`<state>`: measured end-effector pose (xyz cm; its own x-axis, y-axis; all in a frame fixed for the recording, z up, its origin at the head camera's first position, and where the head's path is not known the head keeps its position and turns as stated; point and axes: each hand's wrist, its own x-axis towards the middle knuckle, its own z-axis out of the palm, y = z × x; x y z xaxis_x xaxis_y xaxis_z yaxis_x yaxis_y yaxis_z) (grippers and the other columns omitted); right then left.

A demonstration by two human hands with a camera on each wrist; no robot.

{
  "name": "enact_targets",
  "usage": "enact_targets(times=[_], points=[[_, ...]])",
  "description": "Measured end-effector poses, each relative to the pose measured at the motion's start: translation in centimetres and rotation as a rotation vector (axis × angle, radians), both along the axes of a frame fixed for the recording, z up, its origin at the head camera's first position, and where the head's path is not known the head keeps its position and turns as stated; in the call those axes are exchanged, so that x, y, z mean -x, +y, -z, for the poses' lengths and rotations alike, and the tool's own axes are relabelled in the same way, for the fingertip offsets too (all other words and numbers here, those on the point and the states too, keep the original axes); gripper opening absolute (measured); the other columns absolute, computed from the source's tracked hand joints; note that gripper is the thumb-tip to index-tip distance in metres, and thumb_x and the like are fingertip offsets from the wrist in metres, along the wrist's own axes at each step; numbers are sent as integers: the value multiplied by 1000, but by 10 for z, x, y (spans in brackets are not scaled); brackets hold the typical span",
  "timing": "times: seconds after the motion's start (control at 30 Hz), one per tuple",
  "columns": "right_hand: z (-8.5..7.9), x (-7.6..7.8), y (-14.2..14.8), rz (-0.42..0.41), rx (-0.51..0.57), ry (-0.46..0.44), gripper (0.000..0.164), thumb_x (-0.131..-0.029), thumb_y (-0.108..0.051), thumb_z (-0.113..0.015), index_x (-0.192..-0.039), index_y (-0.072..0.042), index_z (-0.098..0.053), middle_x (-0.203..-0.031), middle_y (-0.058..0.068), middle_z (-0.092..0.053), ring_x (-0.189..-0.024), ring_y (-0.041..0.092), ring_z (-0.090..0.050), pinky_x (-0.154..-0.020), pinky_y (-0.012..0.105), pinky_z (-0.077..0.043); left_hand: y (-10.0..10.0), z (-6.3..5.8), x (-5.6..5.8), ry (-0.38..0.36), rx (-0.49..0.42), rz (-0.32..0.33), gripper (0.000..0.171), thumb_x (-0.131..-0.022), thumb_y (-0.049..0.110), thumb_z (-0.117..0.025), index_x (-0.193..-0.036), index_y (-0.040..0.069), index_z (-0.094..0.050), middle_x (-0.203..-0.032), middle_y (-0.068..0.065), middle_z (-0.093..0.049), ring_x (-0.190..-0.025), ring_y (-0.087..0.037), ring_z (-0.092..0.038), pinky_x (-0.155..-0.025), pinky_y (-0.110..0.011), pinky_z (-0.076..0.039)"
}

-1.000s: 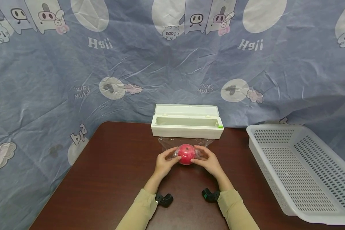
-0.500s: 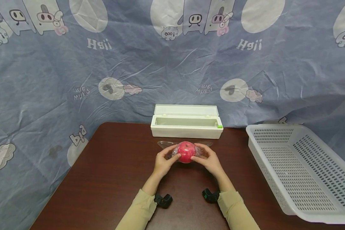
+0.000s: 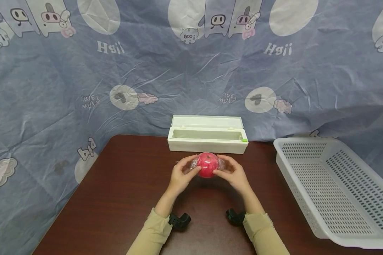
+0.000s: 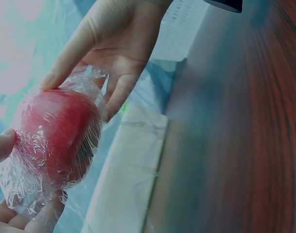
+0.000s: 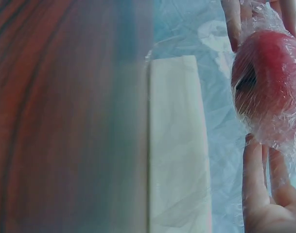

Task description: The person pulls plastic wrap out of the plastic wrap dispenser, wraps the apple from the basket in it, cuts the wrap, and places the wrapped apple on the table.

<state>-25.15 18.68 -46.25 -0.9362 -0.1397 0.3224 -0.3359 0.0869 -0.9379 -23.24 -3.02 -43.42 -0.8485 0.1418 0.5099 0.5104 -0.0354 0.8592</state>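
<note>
A red apple (image 3: 207, 165) wrapped in clear cling film is held up between both hands, above the table. My left hand (image 3: 179, 176) grips its left side, the thumb on the near face. From the right, my right hand (image 3: 236, 177) grips it the same way. Crumpled cling film (image 4: 21, 189) bunches at both sides of the apple, under the fingers. In the right wrist view the underside of the apple (image 5: 279, 73) shows a dark hollow beneath the stretched film.
Behind the hands stands a long white box (image 3: 207, 146) with its lid raised and a green tab at its right end. A white perforated basket (image 3: 354, 242) is on the right of the brown table (image 3: 115, 198). A patterned cloth (image 3: 178, 71) hangs behind.
Both hands have raised the wrapped apple a little, toward the box. The loose film that stuck out behind it is now barely visible in the head view.
</note>
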Motion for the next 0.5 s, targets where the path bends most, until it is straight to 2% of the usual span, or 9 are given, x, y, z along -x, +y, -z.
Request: enact_targets(times=[0.17,0.27,0.4,0.5], points=[[-13,-6,-2,13,18,13,53,-76,-3,-77,-124,-2,-56,-119,17,-57,-98,17,-60,-79,27,-53,-1,-14,-7,10,6,-15,41,-78,-8,-70,-117,-13,-57,-115,-27,-58,-97,-38,-58,-81,-44,-52],[-20,-10,-2,3,39,15,52,-75,-1,-77,-123,-1,-56,-117,13,-58,-96,18,-63,-78,29,-53,-2,-21,-12,-11,31,-7,43,-79,-5,-71,-119,-10,-57,-116,-24,-59,-98,-35,-59,-83,-41,-52],[-29,-16,-2,-15,36,21,52,-76,0,-76,-123,-1,-56,-115,12,-59,-92,19,-65,-76,30,-54,-2,-28,-18,-37,80,6,52,-76,-1,-75,-124,-5,-56,-119,-19,-60,-101,-30,-60,-85,-36,-51],[-34,-20,-3,-17,21,34,51,-76,1,-76,-124,0,-56,-116,13,-60,-93,19,-65,-76,30,-54,-2,-30,-21,-25,102,-1,56,-74,0,-77,-126,-2,-55,-122,-17,-58,-104,-29,-57,-87,-37,-50]])
